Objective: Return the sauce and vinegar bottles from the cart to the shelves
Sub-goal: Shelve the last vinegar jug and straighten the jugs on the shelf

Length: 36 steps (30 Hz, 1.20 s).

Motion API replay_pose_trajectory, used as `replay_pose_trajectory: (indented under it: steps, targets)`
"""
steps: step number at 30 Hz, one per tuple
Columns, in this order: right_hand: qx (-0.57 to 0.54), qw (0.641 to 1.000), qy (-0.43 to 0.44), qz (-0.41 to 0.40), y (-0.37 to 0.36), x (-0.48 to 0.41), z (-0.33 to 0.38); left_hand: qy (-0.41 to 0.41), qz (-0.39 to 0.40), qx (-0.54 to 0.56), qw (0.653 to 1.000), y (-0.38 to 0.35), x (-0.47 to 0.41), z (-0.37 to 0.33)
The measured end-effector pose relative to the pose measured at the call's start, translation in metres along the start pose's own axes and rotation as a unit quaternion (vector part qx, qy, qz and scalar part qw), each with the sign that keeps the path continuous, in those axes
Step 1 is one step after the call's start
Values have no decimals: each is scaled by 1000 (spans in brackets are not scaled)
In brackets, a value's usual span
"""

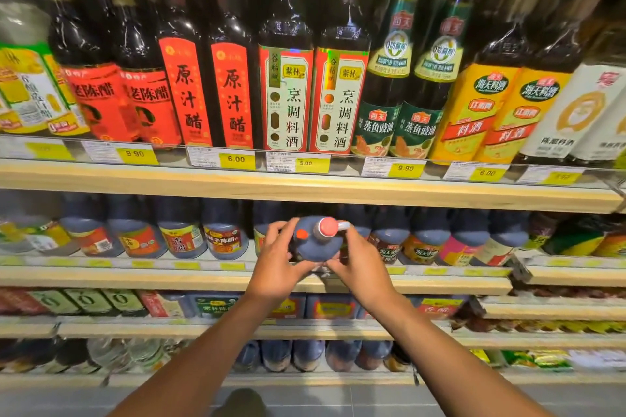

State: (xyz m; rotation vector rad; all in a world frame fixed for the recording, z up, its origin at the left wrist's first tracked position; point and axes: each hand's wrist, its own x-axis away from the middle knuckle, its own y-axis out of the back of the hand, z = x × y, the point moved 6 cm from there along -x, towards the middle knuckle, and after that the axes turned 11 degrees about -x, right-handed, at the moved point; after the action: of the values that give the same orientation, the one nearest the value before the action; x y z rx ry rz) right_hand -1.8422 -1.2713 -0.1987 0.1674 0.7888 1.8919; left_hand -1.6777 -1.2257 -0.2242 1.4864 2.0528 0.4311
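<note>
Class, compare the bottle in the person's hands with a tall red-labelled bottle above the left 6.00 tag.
The held bottle is squat; the tall bottle is slim. The left hand and right hand grip the held bottle; the tall bottle stands on the upper shelf. Both look dark.

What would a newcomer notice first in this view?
The left hand and right hand grip a dark bottle with a red cap at the middle of the second shelf. Above, tall bottles with red labels line the top shelf, over yellow price tags.
</note>
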Motion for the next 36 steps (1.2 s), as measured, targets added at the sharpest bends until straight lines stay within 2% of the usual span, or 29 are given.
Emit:
replay_pose_trajectory:
  steps: [6,13,18,23,28,36]
  targets:
    - [8,999,-18,-36,-12,-10,-7,25,-6,-22,999,3,-7,4]
    - [27,994,-88,-56,-31,-19,-10,121,-14,6,993,0,-14,23]
    - [127,981,-134,-52,-26,-23,-8,122,-8,-45,991,0,-22,30]
    - [159,976,-146,-26,-30,-25,-9,114,-11,-91,989,-3,-22,28]
    - [121,978,-166,-26,-31,-20,-13,98,-5,-223,970,-1,-20,15]
    - [78,982,-172,-6,-31,-21,-15,140,27,-287,947,0,-27,6]
